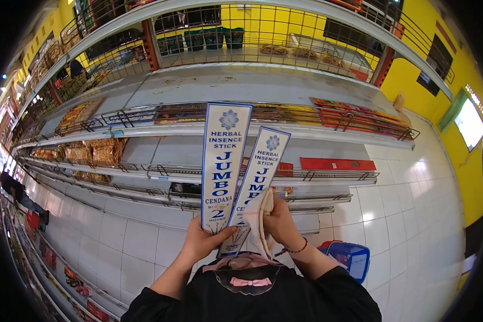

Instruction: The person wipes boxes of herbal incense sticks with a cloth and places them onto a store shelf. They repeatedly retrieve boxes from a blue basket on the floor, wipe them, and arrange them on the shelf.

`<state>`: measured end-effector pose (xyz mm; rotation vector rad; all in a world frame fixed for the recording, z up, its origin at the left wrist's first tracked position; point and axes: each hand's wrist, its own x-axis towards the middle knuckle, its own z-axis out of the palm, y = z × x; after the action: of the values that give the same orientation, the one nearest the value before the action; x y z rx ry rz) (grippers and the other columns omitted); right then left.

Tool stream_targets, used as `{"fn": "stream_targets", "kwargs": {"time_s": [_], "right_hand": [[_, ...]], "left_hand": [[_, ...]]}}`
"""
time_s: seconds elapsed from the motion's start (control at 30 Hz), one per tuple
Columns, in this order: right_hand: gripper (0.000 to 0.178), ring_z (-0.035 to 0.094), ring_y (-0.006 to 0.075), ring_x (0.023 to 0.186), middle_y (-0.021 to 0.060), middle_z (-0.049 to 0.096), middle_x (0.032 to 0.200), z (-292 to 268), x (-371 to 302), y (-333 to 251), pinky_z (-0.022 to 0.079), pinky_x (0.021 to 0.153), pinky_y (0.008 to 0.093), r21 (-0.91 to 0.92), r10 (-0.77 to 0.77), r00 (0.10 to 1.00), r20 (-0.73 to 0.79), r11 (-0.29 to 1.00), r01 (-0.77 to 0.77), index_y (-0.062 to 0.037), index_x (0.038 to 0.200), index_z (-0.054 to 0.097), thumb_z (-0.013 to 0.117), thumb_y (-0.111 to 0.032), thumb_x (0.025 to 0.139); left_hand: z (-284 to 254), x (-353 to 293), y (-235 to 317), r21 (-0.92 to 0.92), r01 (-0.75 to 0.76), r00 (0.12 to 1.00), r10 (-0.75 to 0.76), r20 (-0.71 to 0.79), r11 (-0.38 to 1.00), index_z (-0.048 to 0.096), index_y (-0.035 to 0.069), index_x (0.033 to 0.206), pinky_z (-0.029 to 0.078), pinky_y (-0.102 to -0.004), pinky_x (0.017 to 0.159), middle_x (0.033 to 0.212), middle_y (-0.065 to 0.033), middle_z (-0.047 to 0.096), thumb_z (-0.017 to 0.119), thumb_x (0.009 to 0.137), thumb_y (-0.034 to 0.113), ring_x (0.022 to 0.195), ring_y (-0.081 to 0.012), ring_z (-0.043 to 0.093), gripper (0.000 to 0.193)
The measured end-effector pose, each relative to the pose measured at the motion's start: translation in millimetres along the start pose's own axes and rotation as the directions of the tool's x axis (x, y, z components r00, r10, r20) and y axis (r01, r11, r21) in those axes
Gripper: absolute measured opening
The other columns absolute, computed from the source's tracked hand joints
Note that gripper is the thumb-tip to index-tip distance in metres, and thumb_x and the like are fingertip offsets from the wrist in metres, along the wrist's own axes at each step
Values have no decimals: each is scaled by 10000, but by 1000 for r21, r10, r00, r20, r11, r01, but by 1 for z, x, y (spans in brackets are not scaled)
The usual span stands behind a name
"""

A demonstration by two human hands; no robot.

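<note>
Smaller packet (268, 155), long, flat and white with a blue border, leans to the right beside the larger packet (226, 155); both stand up in front of the person, before the shelf (241, 86), their lower parts overlapping. The left hand (204, 242) is closed around the lower ends, its thumb across the front. The right hand (282, 222) is curled closed on a pale cloth (258, 222), bunched at the smaller packet's right edge and hanging below the fist; how firmly it presses cannot be told.

The step looks like wiping the packets. To do it well, I would keep the left thumb low and firm so that neither one slips, and fan them a little wider so the overlapped faces can be reached. Light, lengthwise strokes should suit such flat packs, since hard rubbing could bend them or scuff the print. Gathering up the cloth's loose tail would keep it from snagging.
</note>
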<state>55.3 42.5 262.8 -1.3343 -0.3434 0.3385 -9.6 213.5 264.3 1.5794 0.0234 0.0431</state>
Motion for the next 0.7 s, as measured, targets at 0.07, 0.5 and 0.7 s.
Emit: {"fn": "stream_targets", "kwargs": {"time_s": [0.07, 0.5, 0.7], "right_hand": [[201, 546, 96, 758, 55, 605, 849, -4, 4, -11, 449, 671, 237, -23, -7, 1000, -7, 1000, 7, 31, 951, 542, 537, -24, 757], [171, 564, 88, 679, 52, 617, 792, -20, 20, -58, 460, 592, 220, -5, -224, 950, -217, 974, 228, 9, 920, 585, 490, -37, 785], [201, 560, 135, 735, 81, 606, 810, 3, -14, 27, 458, 661, 276, -123, 21, 1000, 20, 992, -18, 27, 905, 553, 566, -47, 719]], "left_hand": [[-2, -4, 3, -2, -2, 1000, 2, 22, 1000, 573, -22, 972, 469, -267, 715, 892, -78, 627, 670, 713, 35, 798, -120, 575, 282], [-3, -20, -4, 93, 146, 979, -158, 130, 985, 547, -47, 1010, 463, -281, 751, 917, -101, 627, 678, 706, 52, 818, -135, 580, 345], [-8, -20, -2, 89, 244, 966, -251, 69, 966, 515, -39, 1046, 453, -288, 770, 941, -100, 610, 681, 715, 70, 866, -136, 562, 386]]}}
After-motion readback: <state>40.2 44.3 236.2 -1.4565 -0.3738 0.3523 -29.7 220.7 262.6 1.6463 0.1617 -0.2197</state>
